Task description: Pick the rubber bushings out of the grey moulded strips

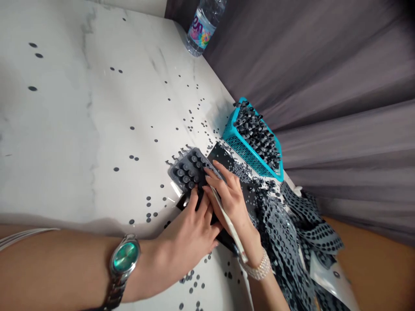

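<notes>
My left hand [189, 231], with a teal-faced watch [125, 257] on its wrist, rests on a black flat pad [223, 157], fingers together and pressing down near a grey tray [188, 170] of small black cylinders. My right hand [228, 194], wearing a pearl bracelet [259, 268], lies beside it with fingers stretched over the tray's edge. A thin white stick-like tool [230, 224] runs along the right hand; how it is gripped is unclear. Black perforated strips [292, 233] pile up to the right.
A teal basket [240, 144] full of dark rolled pieces stands behind the hands. Small black dots [149, 207] are scattered over the white marble table [81, 129]. A water bottle [202, 28] stands at the far edge. Grey curtain [324, 65] hangs right.
</notes>
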{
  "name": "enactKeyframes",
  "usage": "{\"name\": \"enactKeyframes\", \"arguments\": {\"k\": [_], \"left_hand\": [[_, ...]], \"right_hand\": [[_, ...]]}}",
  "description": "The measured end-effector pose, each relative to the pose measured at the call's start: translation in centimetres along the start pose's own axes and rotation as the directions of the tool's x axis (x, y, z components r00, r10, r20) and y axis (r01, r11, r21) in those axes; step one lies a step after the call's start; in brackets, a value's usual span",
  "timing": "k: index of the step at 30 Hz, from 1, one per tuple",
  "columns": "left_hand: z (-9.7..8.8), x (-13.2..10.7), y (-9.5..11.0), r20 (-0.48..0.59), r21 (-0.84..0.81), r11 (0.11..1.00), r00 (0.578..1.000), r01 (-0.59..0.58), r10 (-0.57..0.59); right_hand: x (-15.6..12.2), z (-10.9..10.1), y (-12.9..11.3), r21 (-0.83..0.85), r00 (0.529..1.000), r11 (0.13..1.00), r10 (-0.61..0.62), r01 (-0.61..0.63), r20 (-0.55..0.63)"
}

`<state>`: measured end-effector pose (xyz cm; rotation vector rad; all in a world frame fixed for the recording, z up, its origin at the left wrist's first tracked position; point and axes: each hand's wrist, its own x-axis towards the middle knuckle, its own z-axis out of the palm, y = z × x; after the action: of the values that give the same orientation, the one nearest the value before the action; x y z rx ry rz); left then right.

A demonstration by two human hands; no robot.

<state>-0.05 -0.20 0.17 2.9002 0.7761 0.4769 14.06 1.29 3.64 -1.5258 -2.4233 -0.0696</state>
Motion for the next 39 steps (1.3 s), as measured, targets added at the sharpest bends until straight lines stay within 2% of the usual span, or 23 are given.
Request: {"name": "enactKeyframes", "arguments": {"k": [4, 7, 9, 11, 14, 16, 19, 22, 24, 31, 39], "left_hand": [[0.0, -0.1, 0.0, -0.009, 0.017, 1.0, 1.0, -0.009, 0.009], [0.1, -0.2, 0.1, -0.007, 0.021, 1.0, 1.0, 0.001, -0.001], [0.3, -0.3, 0.2, -0.008, 0.028, 0.999, 1.0, 0.015, -0.015], [0.6, -0.3, 0.4, -0.01, 0.04, 0.999, 1.0, 0.023, -0.023], [0.9, -0.4, 0.5, -0.01, 0.052, 0.998, 1.0, 0.026, -0.026], [0.9, -0.5, 0.6, -0.007, 0.053, 0.998, 1.0, 0.03, -0.029], [0.8, -0.5, 0.6, -0.015, 0.053, 0.998, 1.0, 0.026, -0.025], [0.7, -0.4, 0.5, -0.036, 0.058, 0.998, 0.999, 0.022, -0.02], [0.6, -0.3, 0.5, -0.041, 0.057, 0.998, 0.999, 0.021, -0.019], [0.5, -0.4, 0.5, 0.0, 0.07, 0.998, 1.0, 0.003, -0.003], [0.3, -0.6, 0.2, -0.029, 0.086, 0.996, 0.999, -0.015, 0.017]], "right_hand": [[0.5, 0.2, 0.2, -0.03, 1.0, 0.999, -0.021, 0.021, 0.012], [0.5, 0.7, 1.3, -0.012, 0.992, 0.995, 0.094, -0.096, -0.088], [0.3, 1.0, 2.3, 0.001, 0.965, 0.978, 0.207, -0.21, -0.159], [0.0, 1.1, 3.2, 0.009, 0.945, 0.955, 0.295, -0.297, -0.141], [-0.6, 0.5, 3.8, 0.016, 0.927, 0.93, 0.367, -0.367, -0.076], [-0.7, -0.1, 3.5, 0.021, 0.915, 0.921, 0.388, -0.388, -0.111], [-0.3, -0.5, 2.4, 0.05, 0.933, 0.945, 0.326, -0.322, -0.152], [0.4, -0.2, 1.5, 0.072, 0.977, 0.98, 0.191, -0.184, -0.093], [0.8, 0.1, 1.2, 0.076, 0.988, 0.988, 0.142, -0.137, -0.063], [1.2, 0.5, 1.0, 0.044, 0.995, 0.995, 0.095, -0.094, -0.019], [2.0, 0.9, 1.1, -0.033, 0.999, 0.999, 0.027, -0.026, 0.047]]}}
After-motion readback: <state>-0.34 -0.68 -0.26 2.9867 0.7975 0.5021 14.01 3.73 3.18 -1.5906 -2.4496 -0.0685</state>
